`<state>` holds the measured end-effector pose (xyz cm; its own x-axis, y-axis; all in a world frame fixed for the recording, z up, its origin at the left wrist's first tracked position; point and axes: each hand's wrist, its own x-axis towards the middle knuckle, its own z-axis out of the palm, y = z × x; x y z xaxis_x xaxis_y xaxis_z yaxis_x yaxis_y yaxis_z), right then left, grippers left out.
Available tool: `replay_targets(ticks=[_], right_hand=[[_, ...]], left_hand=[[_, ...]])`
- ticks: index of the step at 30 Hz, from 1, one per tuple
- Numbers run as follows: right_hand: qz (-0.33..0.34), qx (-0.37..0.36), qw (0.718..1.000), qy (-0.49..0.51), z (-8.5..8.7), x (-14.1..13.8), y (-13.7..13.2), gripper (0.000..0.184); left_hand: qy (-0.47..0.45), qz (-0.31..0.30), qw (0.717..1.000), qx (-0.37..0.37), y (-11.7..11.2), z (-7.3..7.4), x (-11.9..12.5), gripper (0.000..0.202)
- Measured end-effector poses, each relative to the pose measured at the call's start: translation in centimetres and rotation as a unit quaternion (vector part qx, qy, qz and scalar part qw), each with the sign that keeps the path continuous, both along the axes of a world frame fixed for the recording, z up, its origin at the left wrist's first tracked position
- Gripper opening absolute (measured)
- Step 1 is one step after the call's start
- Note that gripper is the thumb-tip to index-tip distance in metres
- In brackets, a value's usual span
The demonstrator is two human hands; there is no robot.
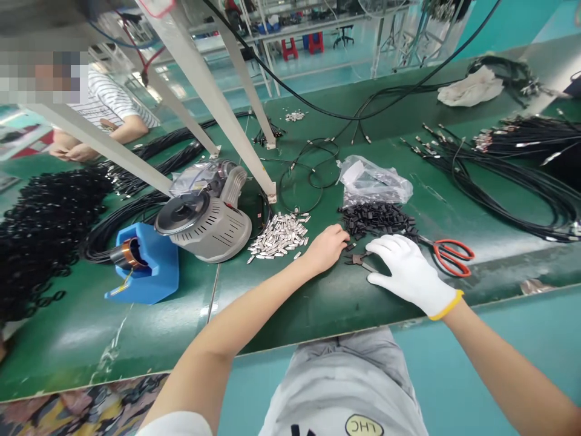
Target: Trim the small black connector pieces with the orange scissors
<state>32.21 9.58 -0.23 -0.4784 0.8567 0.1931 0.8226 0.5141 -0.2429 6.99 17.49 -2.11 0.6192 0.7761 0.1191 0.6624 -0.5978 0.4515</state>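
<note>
My bare left hand [327,247] rests knuckles-up on the green table [318,303], fingers curled, its tips at the edge of a pile of small black plastic parts [377,218]. What the fingers hold, if anything, is hidden. My right hand [406,269], in a white glove, lies flat with fingers spread just right of it, over small cutting pliers [358,260]. A heap of small silver metal shells [279,236] lies left of my left hand. Red-handled scissors [449,254] lie right of the gloved hand.
A grey tape dispenser machine [206,218] and a blue holder with a copper-coloured tape roll [143,269] stand at left. A clear plastic bag [372,181] lies behind the black parts. Black cable bundles [499,175] cover the right and left. Another person [104,115] sits at far left.
</note>
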Motion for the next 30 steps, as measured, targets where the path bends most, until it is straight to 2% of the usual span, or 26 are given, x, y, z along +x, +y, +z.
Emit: replay_targets(ticks=[3,6,9,11,13,16,19,21,23,25,30], right_hand=[[-0.01,0.007,1.0,-0.016,0.0,0.1,-0.7,0.058],[-0.028,0.012,0.999,-0.031,0.0,0.5,-1.0,0.06],[-0.017,0.008,0.999,-0.037,0.2,0.8,-0.5,0.061],[0.002,-0.002,0.999,-0.04,0.5,0.9,0.1,0.063],[0.009,-0.005,0.999,-0.044,0.8,1.0,0.7,0.065],[0.015,-0.008,0.998,-0.054,1.1,0.9,1.2,0.065],[0.027,-0.014,0.997,-0.068,1.4,0.6,1.3,0.062],[0.038,-0.011,0.996,-0.081,1.5,0.3,1.4,0.06],[0.056,-0.004,0.994,-0.097,1.7,0.0,1.7,0.056],[0.076,0.007,0.991,-0.113,1.9,-0.3,2.0,0.052],[0.105,0.034,0.984,-0.141,2.3,-1.1,2.5,0.045]], left_hand=[[0.033,-0.003,0.999,0.04,-0.2,0.2,0.7,0.017],[0.047,0.019,0.998,0.039,-0.6,0.2,1.8,0.011],[0.016,0.041,0.999,0.007,-0.6,0.4,2.6,0.001],[-0.038,0.051,0.998,-0.001,-0.5,0.7,2.2,0.004],[-0.105,0.074,0.992,-0.015,-0.8,1.1,0.9,0.003],[-0.177,0.144,0.971,-0.064,-2.6,1.2,-3.0,0.007],[-0.174,0.228,0.957,-0.051,-6.1,0.3,-7.5,0.006],[-0.161,0.243,0.956,-0.025,-8.5,-0.5,-9.6,0.006],[-0.14,0.223,0.965,-0.004,-10.2,-1.3,-10.6,0.008],[-0.119,0.195,0.973,0.017,-10.9,-1.7,-10.8,0.01],[-0.075,0.173,0.981,0.042,-10.3,-1.2,-10.1,0.012]])
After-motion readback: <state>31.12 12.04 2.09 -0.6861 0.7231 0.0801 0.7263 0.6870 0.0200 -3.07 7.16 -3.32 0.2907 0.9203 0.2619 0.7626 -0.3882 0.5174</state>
